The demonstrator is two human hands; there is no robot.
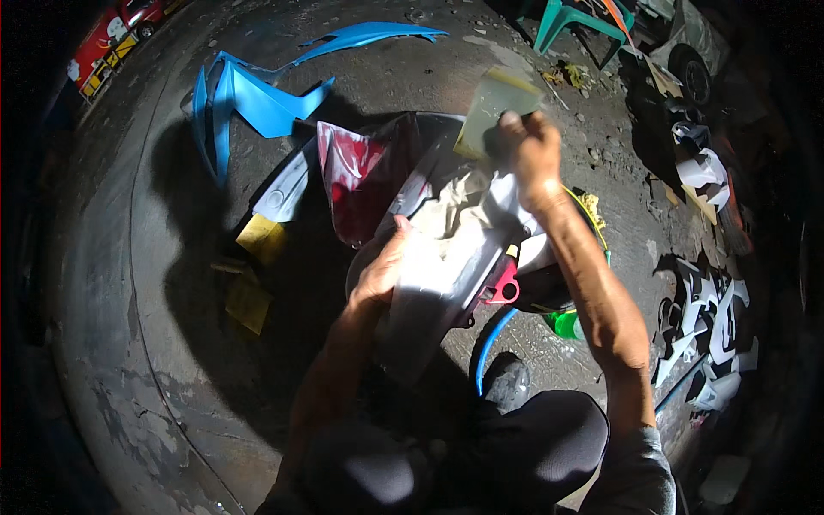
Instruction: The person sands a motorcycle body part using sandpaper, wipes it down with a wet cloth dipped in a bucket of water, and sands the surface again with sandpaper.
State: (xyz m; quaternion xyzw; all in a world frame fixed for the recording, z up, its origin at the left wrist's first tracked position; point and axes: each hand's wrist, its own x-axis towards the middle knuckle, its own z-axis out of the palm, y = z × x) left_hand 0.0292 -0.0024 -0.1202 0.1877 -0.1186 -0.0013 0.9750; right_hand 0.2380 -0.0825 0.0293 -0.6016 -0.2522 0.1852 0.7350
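Observation:
My left hand (383,268) is closed on the left edge of a long white-and-grey panel (429,292) lying across a rounded support in front of me. A crumpled beige layer (455,215) covers its upper part. My right hand (532,163) pinches a pale yellowish rectangular sheet (493,103) above the panel's far end. A red bracket (502,283) shows at the panel's right side. Just left of it are a glossy red-and-grey piece (360,172) and a pale grey piece (283,184).
Blue fairing parts (257,103) lie ahead on the concrete, with yellow sheets (249,300) at left. A green plastic chair (575,21), a dark wheel (691,73) and piled white parts (704,326) are at right. A blue hose (489,343), green bottle (566,324) and cable (150,360) lie low.

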